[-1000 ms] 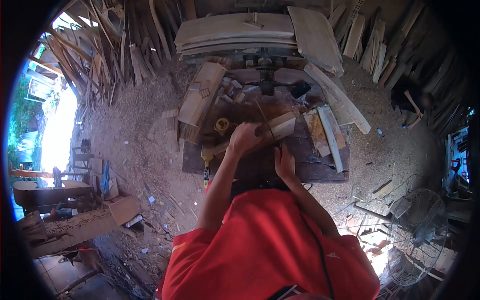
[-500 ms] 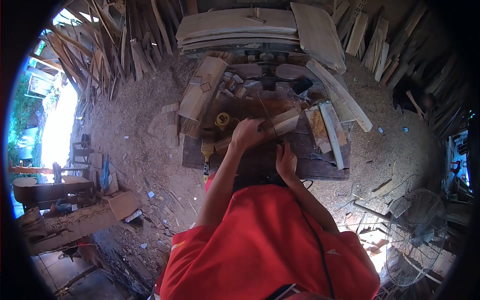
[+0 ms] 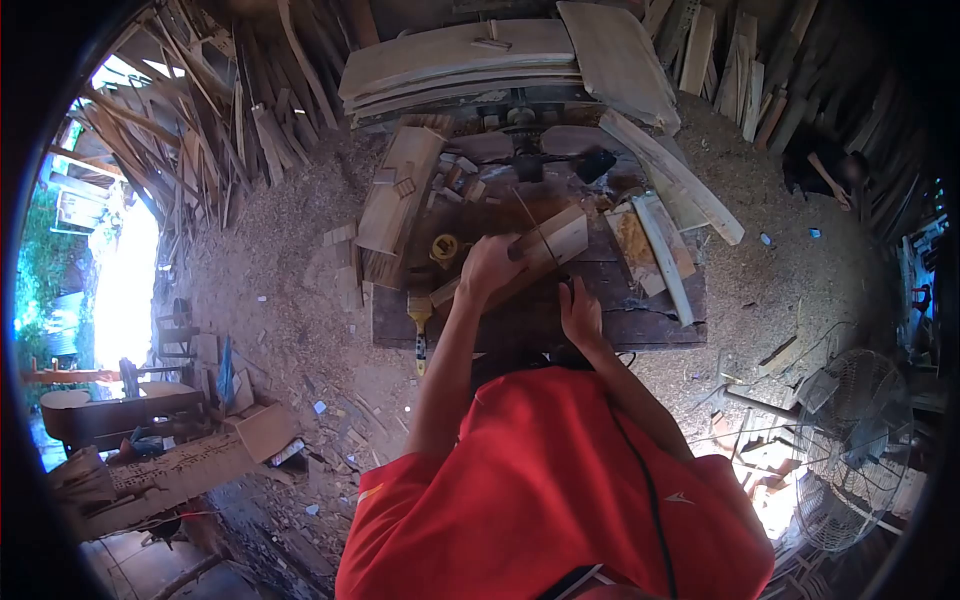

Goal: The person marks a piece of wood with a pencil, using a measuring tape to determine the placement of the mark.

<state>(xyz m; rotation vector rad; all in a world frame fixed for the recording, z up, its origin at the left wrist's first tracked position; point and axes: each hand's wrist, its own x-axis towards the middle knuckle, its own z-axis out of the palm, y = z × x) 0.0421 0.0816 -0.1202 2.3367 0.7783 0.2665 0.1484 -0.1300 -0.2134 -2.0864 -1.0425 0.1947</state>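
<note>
A pale wooden piece (image 3: 562,240) lies at a slant on the dark workbench (image 3: 500,334). Near its middle my left hand (image 3: 490,265) presses on it, fingers wrapped round its upper edge. A thin saw (image 3: 537,226) crosses the wood, its narrow blade pointing up and left. My right hand (image 3: 580,315) is closed at the saw's near end; the handle is mostly hidden in the fingers. Left of my left hand are a yellow tape measure (image 3: 444,247) and a paintbrush (image 3: 420,318), whose handle points towards me.
Small wood offcuts (image 3: 462,180) and a long board (image 3: 400,190) lie at the bench's left. Planks (image 3: 664,262) rest at the right. Large boards (image 3: 460,62) are stacked beyond. A fan (image 3: 855,450) stands at lower right. A person (image 3: 825,170) is at far right.
The view has shifted slightly. My right hand and the saw have moved a little towards me relative to the wood. My left hand stays on the piece.
</note>
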